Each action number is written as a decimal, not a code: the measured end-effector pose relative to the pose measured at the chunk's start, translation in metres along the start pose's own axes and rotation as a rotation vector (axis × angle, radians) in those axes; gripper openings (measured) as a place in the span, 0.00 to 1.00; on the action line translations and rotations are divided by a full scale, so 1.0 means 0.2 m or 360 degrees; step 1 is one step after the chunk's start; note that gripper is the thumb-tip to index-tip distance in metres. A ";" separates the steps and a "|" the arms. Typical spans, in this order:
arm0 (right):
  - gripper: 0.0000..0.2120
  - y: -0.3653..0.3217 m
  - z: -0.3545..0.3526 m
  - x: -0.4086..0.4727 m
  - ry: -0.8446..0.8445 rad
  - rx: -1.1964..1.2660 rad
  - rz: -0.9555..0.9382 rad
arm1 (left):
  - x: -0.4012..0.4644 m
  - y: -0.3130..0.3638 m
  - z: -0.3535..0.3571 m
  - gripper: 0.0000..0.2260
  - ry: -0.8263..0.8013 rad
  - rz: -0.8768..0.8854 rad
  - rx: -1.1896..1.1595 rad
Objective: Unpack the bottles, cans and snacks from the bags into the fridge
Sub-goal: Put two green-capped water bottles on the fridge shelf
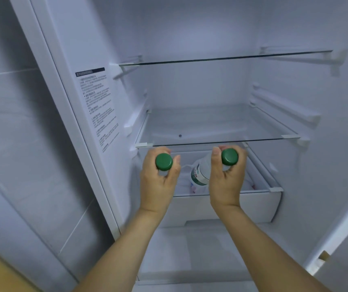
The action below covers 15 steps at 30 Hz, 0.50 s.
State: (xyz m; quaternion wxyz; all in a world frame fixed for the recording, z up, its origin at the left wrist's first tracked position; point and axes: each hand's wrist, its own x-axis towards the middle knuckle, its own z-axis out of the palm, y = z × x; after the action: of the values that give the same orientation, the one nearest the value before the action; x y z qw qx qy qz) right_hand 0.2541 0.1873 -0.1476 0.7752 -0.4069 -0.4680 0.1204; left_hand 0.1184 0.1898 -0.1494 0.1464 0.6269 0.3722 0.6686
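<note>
**Green-capped bottles, one per hand, level with the lower glass shelf**

Green caps facing the camera: one in the left hand point(160, 175), one in the right hand point(224, 173), both at centre frame, just under the front edge of the lower glass shelf point(217, 141).

Left grip: fingers and thumb curled round the neck of the left bottle point(164, 162), body hidden behind the hand. Right grip: same wrap round the neck of the right bottle point(229, 157), clear body and green label showing below and left of the thumb.

Long axis of each bottle running away from the camera and downward, base leading, cap trailing. Right bottle leaning, base swung toward lower centre; tilt of the left one impossible to tell.

Below and behind the bases: the open clear drawer point(274, 189), with something white and crumpled inside, too blurred to name.

Deciding relation: bases already pointing into the fridge point(190, 34), with the drawer opening straight beneath and the shelf edge just above the caps. Neither hand clearly nearer; both about level. Probably a short lowering into the drawer, or a lift and push to clear the shelf lip. Bags out of view.
</note>
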 end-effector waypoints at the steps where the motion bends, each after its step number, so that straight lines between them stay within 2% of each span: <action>1: 0.06 -0.01 0.00 -0.03 -0.0052 0.0044 0.0044 | -0.02 0.00 -0.01 0.12 -0.0042 0.0014 0.0016; 5: 0.09 0.03 -0.02 -0.12 -0.0160 0.0069 0.0191 | -0.11 -0.03 -0.04 0.12 -0.0120 0.0010 0.0062; 10: 0.16 0.03 -0.03 -0.13 -0.0252 -0.0006 0.0311 | -0.20 -0.14 -0.08 0.13 -0.0170 -0.0225 0.0183; 15: 0.16 0.05 -0.02 -0.13 -0.0536 -0.0062 0.0393 | -0.20 -0.17 -0.08 0.19 -0.0345 -0.0330 0.0327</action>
State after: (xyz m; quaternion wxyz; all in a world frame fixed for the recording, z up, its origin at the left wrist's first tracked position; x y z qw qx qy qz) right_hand 0.2456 0.1777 -0.1723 0.6573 -0.4503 -0.5398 0.2716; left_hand 0.0998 0.1818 -0.2010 0.1891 0.6653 0.4833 0.5367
